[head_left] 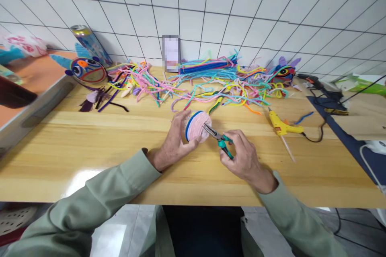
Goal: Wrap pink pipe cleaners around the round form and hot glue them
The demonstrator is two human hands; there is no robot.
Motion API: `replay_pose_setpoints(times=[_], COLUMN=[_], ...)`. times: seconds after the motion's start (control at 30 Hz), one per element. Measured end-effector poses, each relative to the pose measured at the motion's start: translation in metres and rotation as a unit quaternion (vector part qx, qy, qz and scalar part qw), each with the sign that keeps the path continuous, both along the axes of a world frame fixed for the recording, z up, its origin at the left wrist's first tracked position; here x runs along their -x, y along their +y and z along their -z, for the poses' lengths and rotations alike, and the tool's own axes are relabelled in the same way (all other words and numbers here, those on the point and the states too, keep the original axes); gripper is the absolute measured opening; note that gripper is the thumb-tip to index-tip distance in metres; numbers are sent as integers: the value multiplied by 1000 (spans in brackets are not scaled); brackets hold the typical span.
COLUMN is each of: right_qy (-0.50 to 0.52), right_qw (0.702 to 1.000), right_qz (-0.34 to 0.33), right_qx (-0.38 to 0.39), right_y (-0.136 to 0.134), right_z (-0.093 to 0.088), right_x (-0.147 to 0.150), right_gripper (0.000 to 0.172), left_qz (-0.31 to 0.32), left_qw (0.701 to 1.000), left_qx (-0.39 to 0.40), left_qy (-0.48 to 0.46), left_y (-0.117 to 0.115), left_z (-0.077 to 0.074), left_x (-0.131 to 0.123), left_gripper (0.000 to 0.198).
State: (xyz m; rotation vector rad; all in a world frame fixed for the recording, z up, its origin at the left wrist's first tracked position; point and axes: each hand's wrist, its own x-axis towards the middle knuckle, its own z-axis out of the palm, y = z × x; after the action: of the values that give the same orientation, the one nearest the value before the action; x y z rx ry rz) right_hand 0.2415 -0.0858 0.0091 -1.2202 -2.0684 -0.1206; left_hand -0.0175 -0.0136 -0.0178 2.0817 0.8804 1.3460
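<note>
My left hand (175,140) is closed round a pink coiled disc of pipe cleaner with a blue rim (196,125), holding it upright on the wooden table (90,144). My right hand (243,156) grips green-handled pliers (218,138). Their metal tips touch the pink face of the disc. Behind the disc lies a tangle of loose coloured pipe cleaners (211,84).
A yellow glue gun (282,127) with a black cord lies to the right. Finished pipe-cleaner masks sit at the back left (87,69) and back right (285,71). A tilted can (90,44) leans by the tiled wall. A phone (171,53) stands against the wall.
</note>
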Motion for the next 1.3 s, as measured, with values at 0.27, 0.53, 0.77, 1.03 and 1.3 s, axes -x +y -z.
replay_pose_setpoints(times=[0.27,0.53,0.77,1.03,1.3], right_qy=[34,35,41,44,35], right_qw=[999,998,998,998,998], right_qz=[-13,-17,-23,-21,-27], right_qx=[26,41,34,31,41], right_y=[0,1,1,1,2], right_z=[0,0,-2,-2,-2], right_x=[-1,-1,-2,-2,-1], right_gripper=[50,48,49,49,47], left_qz=[-5,0,2,4,5], left_qw=[1000,1000,1000,1000,999], left_qx=[4,12,5,13,42], left_qy=[7,2,3,4,2], left_y=[0,0,0,0,0], left_z=[0,-1,-1,0,1], left_x=[0,0,1,1,1], left_gripper=[76,76,75,77,76])
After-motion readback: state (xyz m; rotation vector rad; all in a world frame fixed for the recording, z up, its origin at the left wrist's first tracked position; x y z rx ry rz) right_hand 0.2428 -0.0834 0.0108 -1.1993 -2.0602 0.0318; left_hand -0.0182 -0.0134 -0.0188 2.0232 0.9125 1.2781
